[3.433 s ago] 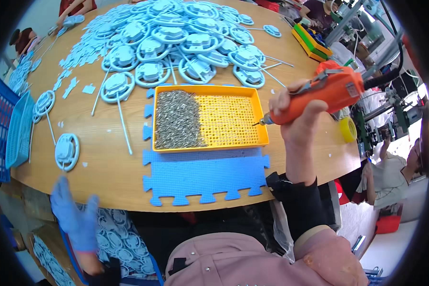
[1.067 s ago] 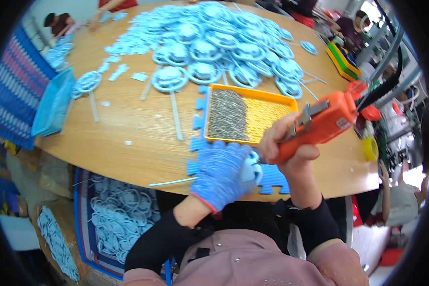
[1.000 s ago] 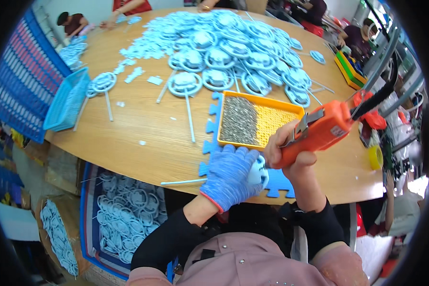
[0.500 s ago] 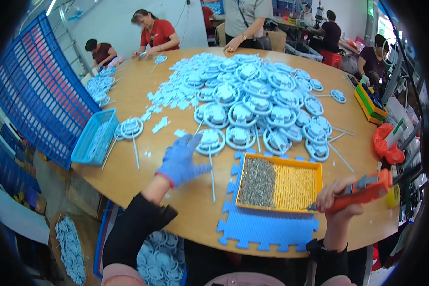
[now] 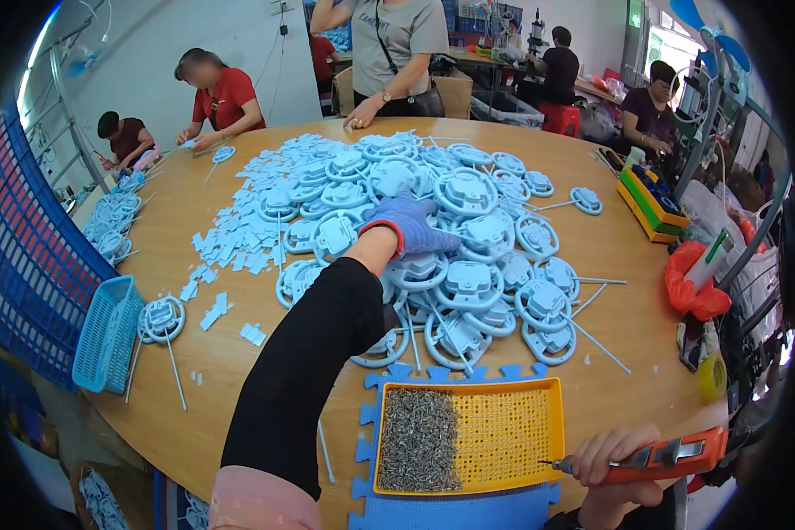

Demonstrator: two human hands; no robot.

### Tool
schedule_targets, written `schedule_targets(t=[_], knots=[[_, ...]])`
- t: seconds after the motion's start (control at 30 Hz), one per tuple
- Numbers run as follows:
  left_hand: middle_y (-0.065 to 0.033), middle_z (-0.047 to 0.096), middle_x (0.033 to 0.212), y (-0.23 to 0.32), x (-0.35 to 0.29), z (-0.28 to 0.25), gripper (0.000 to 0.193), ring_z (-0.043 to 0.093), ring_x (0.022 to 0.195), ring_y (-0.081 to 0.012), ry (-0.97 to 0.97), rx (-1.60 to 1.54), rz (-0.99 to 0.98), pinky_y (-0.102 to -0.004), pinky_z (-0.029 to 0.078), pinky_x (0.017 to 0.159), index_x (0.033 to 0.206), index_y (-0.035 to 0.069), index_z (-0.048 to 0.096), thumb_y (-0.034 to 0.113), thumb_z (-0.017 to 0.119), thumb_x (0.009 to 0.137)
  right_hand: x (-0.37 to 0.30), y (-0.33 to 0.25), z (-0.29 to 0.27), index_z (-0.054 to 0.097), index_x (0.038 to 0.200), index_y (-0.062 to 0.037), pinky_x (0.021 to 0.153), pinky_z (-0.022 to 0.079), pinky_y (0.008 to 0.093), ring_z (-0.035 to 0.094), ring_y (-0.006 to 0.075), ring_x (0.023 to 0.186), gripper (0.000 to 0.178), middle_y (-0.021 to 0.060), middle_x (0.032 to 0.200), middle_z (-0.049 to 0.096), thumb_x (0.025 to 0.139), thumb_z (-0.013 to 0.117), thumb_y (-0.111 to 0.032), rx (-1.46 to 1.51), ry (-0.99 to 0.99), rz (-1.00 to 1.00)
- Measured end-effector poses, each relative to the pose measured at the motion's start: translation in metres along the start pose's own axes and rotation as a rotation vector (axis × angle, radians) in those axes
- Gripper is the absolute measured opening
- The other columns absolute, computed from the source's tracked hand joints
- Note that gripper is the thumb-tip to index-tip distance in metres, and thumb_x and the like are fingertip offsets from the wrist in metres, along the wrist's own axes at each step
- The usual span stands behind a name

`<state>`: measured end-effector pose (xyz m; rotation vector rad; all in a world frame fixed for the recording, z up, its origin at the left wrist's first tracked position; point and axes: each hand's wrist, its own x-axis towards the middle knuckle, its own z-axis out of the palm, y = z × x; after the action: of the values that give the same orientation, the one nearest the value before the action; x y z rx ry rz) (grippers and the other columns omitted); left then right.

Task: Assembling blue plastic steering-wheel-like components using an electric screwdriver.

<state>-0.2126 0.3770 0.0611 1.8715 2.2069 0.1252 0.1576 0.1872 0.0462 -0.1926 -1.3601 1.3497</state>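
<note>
My left hand [image 5: 406, 228], in a blue-violet glove with a red cuff, reaches onto a heap of light-blue plastic wheel-shaped parts [image 5: 470, 281]. Its thumb and fingers are spread over the parts; the fingertips are partly hidden among them. In my bare right hand [image 5: 611, 459] is an orange-red power screwdriver [image 5: 680, 457], its thin bit pointing left over the lower right of a yellow tray [image 5: 558, 433]. Small metal screws [image 5: 418, 437] fill the tray's left part; its right part shows a perforated bottom. Under the tray lies a blue foam mat [image 5: 455, 512].
Loose light-blue flat pieces [image 5: 247, 212] lie left of the heap. A turquoise basket [image 5: 106, 340] stands at the table's left edge beside a blue plastic crate [image 5: 26, 238]. At right are a yellow-green bin [image 5: 649, 208], a red bag [image 5: 693, 283] and tape [image 5: 712, 378]. Other people work around the table.
My left hand has moved forward and to the right, from the front of the heap onto its middle. The view has shifted. My right hand still holds the screwdriver, its bit now over the tray.
</note>
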Motion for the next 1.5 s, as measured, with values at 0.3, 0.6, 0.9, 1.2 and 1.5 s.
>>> schedule_targets(t=[0.3,0.6,0.9,1.2,1.5], knots=[[-0.0201,0.042,0.137,-0.030,-0.118,0.040,0.082,0.045,0.124,-0.0360,0.124,-0.186,0.083,-0.0402,0.038,0.103,0.137,0.013,0.044,0.050,0.073,0.069,-0.008,0.002,0.007,0.046,0.089,-0.0039,0.040,0.044,0.0280,0.050,0.0175,0.042,0.070,0.0055,0.056,0.051,0.069,0.065,-0.068,-0.010,0.071,-0.008],[-0.0204,0.056,0.121,-0.090,-0.205,0.062,0.065,0.055,0.111,-0.0345,0.378,-0.239,0.106,-0.0403,0.044,0.096,0.129,0.009,0.050,0.032,0.074,0.074,-0.011,0.009,0.009,0.047,0.093,-0.0057,0.042,0.042,0.0276,0.050,0.0159,0.047,0.071,0.0031,0.058,0.050,0.068,0.066,-0.069,0.019,0.019,0.013],[-0.0093,0.061,0.115,-0.044,-0.316,0.063,0.037,0.059,0.105,-0.0185,0.585,-1.049,0.282,-0.0338,0.049,0.087,0.124,0.004,0.053,0.009,0.060,0.088,-0.010,0.017,-0.032,0.050,0.103,-0.0103,0.048,0.040,0.0297,0.048,0.0163,0.056,0.077,0.0030,0.067,0.049,0.063,0.065,-0.074,-0.094,0.133,0.163],[-0.0089,0.057,0.115,0.087,-0.393,0.135,0.039,0.056,0.105,-0.0308,0.303,-0.067,0.868,-0.0433,0.047,0.085,0.114,0.032,0.060,0.022,0.061,0.077,0.012,0.031,-0.042,0.049,0.098,-0.0096,0.060,0.042,0.0332,0.050,0.0164,0.059,0.070,0.0037,0.068,0.053,0.068,0.063,-0.071,-0.085,0.095,0.058],[-0.0133,0.058,0.114,0.086,-0.389,0.130,0.041,0.056,0.108,-0.0326,0.158,-0.034,0.721,-0.0455,0.043,0.091,0.114,0.022,0.061,0.019,0.066,0.073,0.012,0.044,-0.047,0.048,0.097,-0.0097,0.060,0.042,0.0324,0.050,0.0163,0.058,0.068,0.0039,0.067,0.052,0.070,0.062,-0.071,-0.086,0.103,0.053]])
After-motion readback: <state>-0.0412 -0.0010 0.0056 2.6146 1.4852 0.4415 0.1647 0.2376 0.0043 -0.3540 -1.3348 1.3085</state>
